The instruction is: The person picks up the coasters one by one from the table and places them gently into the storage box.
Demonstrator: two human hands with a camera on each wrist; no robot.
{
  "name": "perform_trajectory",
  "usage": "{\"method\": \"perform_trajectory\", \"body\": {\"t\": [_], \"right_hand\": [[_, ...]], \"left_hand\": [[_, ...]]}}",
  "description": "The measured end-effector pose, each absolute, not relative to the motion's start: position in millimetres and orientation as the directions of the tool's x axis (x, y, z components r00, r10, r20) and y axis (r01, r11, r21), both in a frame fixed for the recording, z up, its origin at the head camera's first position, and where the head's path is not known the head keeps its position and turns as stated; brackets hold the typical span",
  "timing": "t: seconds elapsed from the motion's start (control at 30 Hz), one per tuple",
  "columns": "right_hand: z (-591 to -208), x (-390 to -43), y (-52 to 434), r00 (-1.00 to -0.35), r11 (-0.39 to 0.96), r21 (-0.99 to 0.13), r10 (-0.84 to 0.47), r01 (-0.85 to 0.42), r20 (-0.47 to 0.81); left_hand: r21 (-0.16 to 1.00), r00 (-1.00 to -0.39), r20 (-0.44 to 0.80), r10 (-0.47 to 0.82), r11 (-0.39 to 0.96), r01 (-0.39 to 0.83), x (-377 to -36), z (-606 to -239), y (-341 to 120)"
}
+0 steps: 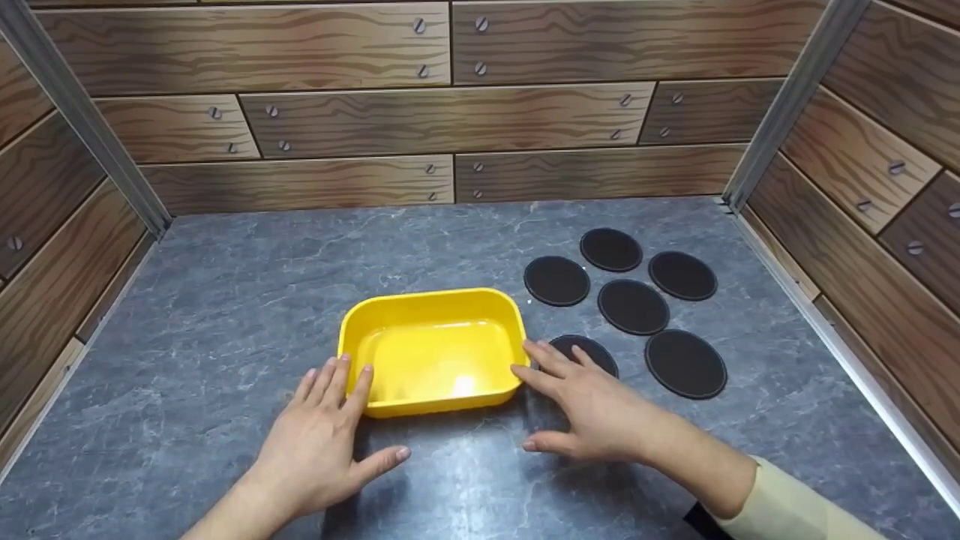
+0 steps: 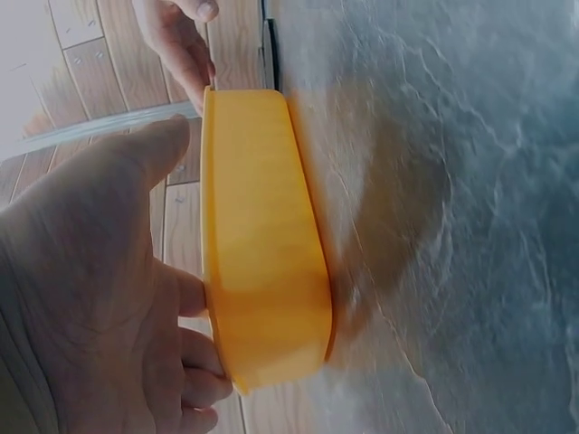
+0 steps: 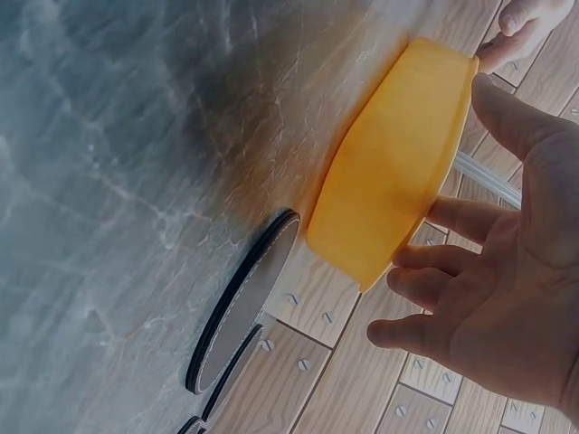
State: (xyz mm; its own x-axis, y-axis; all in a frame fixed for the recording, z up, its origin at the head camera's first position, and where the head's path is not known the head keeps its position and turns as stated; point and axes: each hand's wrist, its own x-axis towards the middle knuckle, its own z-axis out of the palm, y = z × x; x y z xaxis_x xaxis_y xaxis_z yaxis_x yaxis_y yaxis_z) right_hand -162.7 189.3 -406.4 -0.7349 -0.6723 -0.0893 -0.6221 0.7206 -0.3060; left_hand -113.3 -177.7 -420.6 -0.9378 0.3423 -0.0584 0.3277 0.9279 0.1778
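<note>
A yellow rectangular tray (image 1: 439, 300) stands empty in the middle of the grey stone-pattern counter. My left hand (image 1: 326, 431) lies flat at its front left corner, straight fingers touching the tray's wall (image 2: 262, 271). My right hand (image 1: 585, 405) is spread at the tray's front right corner, fingertips (image 1: 525, 371) against the tray wall (image 3: 389, 181). Neither hand grips anything. Under the right fingers lies a black round coaster (image 1: 592, 349), partly hidden, seen edge-on as the nearest coaster (image 3: 244, 307) in the right wrist view.
Several more black round coasters (image 1: 634, 306) lie flat to the right of the tray. Wood-plank walls (image 1: 450, 112) close in the back and both sides. A metal strip (image 1: 847, 352) runs along the right edge.
</note>
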Motion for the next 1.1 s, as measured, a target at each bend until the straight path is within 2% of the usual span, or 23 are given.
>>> {"method": "perform_trajectory", "body": {"t": [0.13,0.4,0.67,0.97,1.1], "right_hand": [[-406,-162,190,-0.736,0.722,-0.311,-0.671,-0.618,-0.094],[-407,-161,192,-0.74,0.728,-0.309,-0.665,-0.612,-0.102],[-408,-161,193,-0.742,0.729,-0.304,-0.664,-0.613,-0.096],[-410,-162,196,-0.724,0.698,-0.336,-0.687,-0.632,-0.066],[-406,-165,203,-0.749,0.705,-0.388,-0.661,-0.594,-0.054]], "left_hand": [[0.168,-0.945,-0.048,0.323,0.935,0.311,-114,-418,-177],[0.154,-0.929,0.167,0.331,0.922,0.356,-137,-423,-189],[0.233,-0.923,0.123,0.364,0.894,0.383,-172,-431,-200],[0.26,-0.923,0.117,0.366,0.886,0.384,-177,-443,-202],[0.266,-0.925,0.107,0.364,0.886,0.38,-177,-446,-202]]}}
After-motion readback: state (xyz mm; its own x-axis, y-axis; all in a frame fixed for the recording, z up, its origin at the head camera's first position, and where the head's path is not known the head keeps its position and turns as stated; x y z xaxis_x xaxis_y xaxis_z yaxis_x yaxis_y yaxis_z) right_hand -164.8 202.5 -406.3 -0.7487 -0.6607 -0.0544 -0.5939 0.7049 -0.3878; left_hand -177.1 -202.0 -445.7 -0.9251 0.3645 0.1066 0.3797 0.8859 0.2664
